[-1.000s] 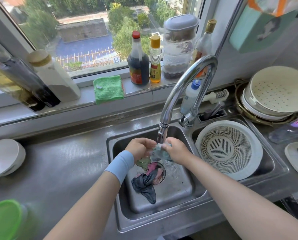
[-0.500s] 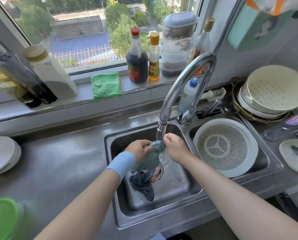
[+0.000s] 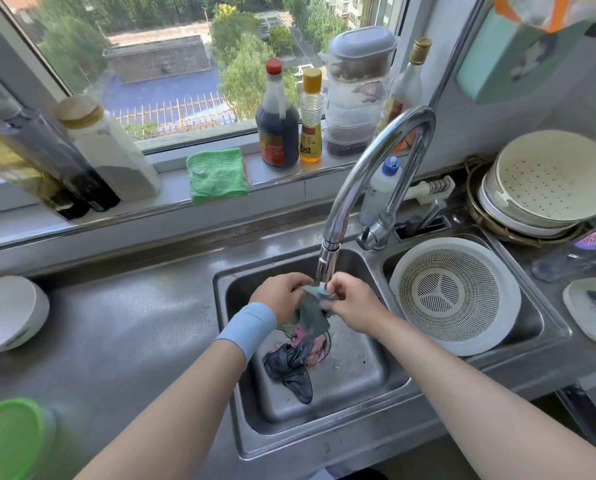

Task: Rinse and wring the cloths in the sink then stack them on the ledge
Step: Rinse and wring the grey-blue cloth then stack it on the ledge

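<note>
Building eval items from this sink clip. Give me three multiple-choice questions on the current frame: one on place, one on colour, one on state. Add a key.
1. Where is the green cloth?
A) on the window ledge
B) in the right basin
C) on the left counter

2. What colour is the wristband on the left wrist?
A) red
B) light blue
C) black

3. What state is the teal cloth in?
A) flat on the basin floor
B) folded on the ledge
C) gripped by the left hand and right hand under the faucet

Key:
1 A: it lies on the ledge just below the window glass.
2 B: the band looks pale blue.
3 C: the fingers of both hands close on it right below the spout.
</note>
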A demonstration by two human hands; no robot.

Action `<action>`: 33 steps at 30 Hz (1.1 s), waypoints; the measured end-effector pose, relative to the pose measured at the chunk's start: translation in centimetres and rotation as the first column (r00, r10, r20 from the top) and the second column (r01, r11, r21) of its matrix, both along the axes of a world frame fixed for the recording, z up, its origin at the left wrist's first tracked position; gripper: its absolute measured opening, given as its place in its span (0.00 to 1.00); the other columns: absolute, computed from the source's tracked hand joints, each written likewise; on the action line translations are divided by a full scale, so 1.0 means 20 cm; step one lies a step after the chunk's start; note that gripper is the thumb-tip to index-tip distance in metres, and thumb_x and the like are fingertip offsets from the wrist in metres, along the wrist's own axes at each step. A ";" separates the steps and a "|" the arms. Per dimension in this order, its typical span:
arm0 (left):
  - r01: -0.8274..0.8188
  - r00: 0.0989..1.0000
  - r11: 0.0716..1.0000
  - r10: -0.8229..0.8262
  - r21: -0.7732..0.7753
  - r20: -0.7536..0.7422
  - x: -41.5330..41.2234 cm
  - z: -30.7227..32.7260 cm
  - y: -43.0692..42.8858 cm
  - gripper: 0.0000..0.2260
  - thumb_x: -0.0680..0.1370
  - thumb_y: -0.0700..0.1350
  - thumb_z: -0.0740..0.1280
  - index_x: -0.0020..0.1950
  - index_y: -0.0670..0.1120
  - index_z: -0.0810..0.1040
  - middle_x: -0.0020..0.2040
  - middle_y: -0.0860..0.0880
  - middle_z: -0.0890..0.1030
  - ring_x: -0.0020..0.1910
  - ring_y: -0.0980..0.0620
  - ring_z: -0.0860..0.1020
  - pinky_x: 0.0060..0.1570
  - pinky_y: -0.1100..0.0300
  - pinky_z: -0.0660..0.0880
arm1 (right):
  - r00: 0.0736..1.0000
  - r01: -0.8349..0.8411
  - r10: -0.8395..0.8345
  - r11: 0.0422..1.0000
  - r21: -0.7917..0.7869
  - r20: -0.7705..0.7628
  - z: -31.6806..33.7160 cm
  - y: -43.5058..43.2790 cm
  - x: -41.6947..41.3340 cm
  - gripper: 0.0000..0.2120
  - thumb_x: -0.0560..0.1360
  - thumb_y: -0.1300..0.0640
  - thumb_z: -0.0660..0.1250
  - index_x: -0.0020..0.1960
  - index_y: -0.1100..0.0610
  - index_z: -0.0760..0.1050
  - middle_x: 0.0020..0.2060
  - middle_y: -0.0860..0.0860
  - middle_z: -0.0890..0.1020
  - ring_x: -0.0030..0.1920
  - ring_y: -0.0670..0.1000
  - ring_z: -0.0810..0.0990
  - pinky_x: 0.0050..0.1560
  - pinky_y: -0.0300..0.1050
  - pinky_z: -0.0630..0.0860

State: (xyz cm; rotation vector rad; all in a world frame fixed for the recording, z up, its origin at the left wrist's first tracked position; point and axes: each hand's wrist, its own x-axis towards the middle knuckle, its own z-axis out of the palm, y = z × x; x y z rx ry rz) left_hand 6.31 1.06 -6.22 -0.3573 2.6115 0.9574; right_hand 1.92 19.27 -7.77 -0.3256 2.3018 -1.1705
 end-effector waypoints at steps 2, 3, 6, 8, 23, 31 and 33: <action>-0.035 0.999 0.998 0.035 -0.048 0.002 0.02 -0.02 0.03 0.08 0.82 0.49 0.58 0.56 0.57 0.76 0.45 0.53 0.82 0.41 0.51 0.80 0.41 0.54 0.77 | 1.000 0.015 -0.015 1.000 -0.004 0.003 0.02 0.00 -0.02 0.12 0.74 0.60 0.73 0.50 0.44 0.79 0.41 0.41 0.83 0.42 0.43 0.79 0.42 0.35 0.73; -0.047 0.999 0.997 0.047 -0.058 0.010 0.03 -0.04 0.05 0.08 0.82 0.49 0.56 0.53 0.55 0.74 0.44 0.51 0.82 0.41 0.49 0.79 0.39 0.54 0.75 | 1.000 0.005 -0.005 1.000 0.018 -0.006 0.02 -0.01 -0.02 0.11 0.75 0.59 0.72 0.52 0.44 0.81 0.40 0.39 0.83 0.43 0.41 0.79 0.41 0.31 0.71; -0.139 0.990 0.990 0.139 0.023 0.001 0.05 -0.10 0.08 0.11 0.83 0.48 0.57 0.46 0.51 0.77 0.53 0.47 0.79 0.47 0.46 0.77 0.48 0.53 0.74 | 0.998 -0.004 0.012 0.993 0.117 -0.067 0.06 -0.03 -0.04 0.08 0.76 0.54 0.71 0.39 0.45 0.84 0.33 0.39 0.80 0.39 0.41 0.76 0.38 0.32 0.68; -0.324 0.946 0.933 0.318 0.156 0.065 0.06 -0.13 0.08 0.12 0.82 0.50 0.60 0.47 0.48 0.81 0.55 0.44 0.80 0.48 0.45 0.78 0.53 0.52 0.76 | 0.997 0.040 -0.033 0.995 0.093 -0.068 0.06 -0.03 -0.05 0.15 0.75 0.52 0.71 0.29 0.44 0.79 0.27 0.42 0.76 0.33 0.43 0.72 0.34 0.37 0.66; -0.758 0.443 -0.254 0.475 0.601 0.760 -0.05 -0.05 0.23 0.10 0.83 0.44 0.62 0.55 0.36 0.76 0.44 0.41 0.79 0.38 0.49 0.77 0.42 0.56 0.79 | 0.901 0.269 -0.208 0.956 -0.113 0.381 -0.05 -0.03 0.05 0.14 0.83 0.52 0.58 0.47 0.54 0.80 0.45 0.52 0.82 0.48 0.51 0.79 0.53 0.48 0.73; -0.781 0.579 0.257 0.640 0.569 0.506 0.00 -0.09 0.25 0.13 0.83 0.50 0.59 0.56 0.44 0.78 0.52 0.39 0.82 0.45 0.41 0.82 0.43 0.47 0.81 | 0.529 0.624 -0.207 0.752 -0.211 0.823 -0.09 -0.09 0.10 0.15 0.85 0.56 0.54 0.62 0.62 0.76 0.50 0.63 0.83 0.43 0.60 0.83 0.43 0.53 0.80; -0.714 0.681 0.498 0.659 0.492 0.320 0.04 -0.12 0.24 0.11 0.82 0.45 0.58 0.59 0.46 0.77 0.55 0.43 0.82 0.50 0.43 0.81 0.53 0.47 0.79 | 0.582 0.692 -0.316 0.677 -0.253 0.749 -0.09 -0.14 0.08 0.10 0.81 0.68 0.59 0.60 0.63 0.73 0.49 0.64 0.82 0.42 0.59 0.83 0.42 0.52 0.81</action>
